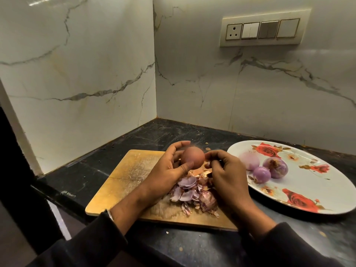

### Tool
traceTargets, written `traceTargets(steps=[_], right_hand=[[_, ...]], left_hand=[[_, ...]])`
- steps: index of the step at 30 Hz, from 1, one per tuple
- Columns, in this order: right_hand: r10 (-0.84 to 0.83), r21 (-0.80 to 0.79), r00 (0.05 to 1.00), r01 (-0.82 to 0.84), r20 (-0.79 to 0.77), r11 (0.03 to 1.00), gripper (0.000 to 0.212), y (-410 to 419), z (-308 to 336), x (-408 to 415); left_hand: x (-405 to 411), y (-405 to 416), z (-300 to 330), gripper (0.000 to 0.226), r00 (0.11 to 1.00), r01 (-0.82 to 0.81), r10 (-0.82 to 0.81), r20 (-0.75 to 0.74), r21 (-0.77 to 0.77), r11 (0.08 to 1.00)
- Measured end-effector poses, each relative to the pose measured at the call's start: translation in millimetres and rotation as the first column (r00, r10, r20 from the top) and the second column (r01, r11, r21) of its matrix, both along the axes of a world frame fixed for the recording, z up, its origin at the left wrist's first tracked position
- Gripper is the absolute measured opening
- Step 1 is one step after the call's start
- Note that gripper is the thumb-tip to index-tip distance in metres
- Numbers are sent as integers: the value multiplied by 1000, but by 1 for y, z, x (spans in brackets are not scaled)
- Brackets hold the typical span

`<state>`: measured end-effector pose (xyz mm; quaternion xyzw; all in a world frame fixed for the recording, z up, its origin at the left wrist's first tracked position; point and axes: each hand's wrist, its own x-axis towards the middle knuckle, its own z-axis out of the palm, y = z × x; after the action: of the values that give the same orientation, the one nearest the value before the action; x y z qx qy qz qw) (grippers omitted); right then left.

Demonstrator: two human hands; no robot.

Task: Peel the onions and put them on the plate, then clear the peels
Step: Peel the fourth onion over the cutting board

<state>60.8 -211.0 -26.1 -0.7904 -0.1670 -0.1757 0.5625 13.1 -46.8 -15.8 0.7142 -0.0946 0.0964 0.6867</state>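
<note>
You hold a reddish-brown onion (193, 157) over a golden-tan board (123, 182) strewn with pale purple peels (190, 193). At the counter's right edge, your white plate (327, 185) shows red roses around three purple peeled onions (262, 174). The counter (92, 170) is black, the walls (77, 74) white with grey veins

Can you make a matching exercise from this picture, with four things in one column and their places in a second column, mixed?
Things:
1. unpeeled onion
2. peeled onions
3. peels
4. switch panel

Places:
A. on the wall
B. on the cutting board
C. in the left hand
D. on the flowered plate

Pairs: 1-C, 2-D, 3-B, 4-A
</note>
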Motion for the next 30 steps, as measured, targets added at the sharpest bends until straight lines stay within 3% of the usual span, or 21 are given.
traceTargets(steps=[6, 11, 22, 30], right_hand=[[174, 68, 985, -174, 11, 982, 25, 2, 7, -10], [215, 82, 976, -217, 28, 973, 28, 3, 9, -11], [113, -71, 987, -106, 111, 992, 10, 3, 10, -16], [78, -69, 990, -70, 118, 995, 11, 2, 10, -11]], left_hand=[[-2, 1, 0, 37, 999, 30, -30, -28, -18, 999], [-2, 5, 5, 47, 1000, 1, -1, -5, 24, 1000], [-2, 1, -3, 31, 998, -59, 59, 2, 127, 990], [-1, 4, -5, 35, 998, -56, 56, -1, 117, 992]])
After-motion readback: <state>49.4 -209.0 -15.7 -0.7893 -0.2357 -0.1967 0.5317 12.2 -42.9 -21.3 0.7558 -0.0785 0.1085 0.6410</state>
